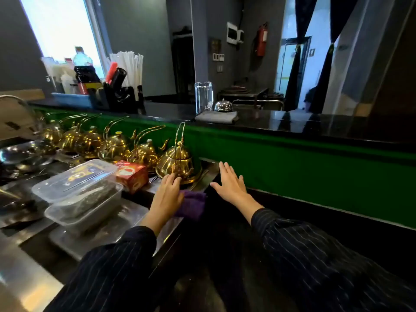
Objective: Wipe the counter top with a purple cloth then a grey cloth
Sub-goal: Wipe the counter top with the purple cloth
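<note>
A purple cloth (192, 204) lies at the edge of the steel lower counter (126, 224), just in front of the nearest gold teapot (177, 163). My left hand (167, 194) rests on the cloth's left side, fingers fairly straight and reaching toward the teapot's base. My right hand (231, 183) is flat with fingers spread, just right of the cloth, over the dark lower surface; contact is unclear. A folded grey cloth (216, 116) sits on the black upper counter top (281, 122), far from both hands.
A row of gold teapots (112, 145) lines the green wall (304, 167). A red tea box (131, 176) and stacked clear plastic containers (78, 190) stand left of the cloth. On the upper counter are a glass (203, 96), a service bell (223, 105) and a caddy with bottles and straws (94, 77).
</note>
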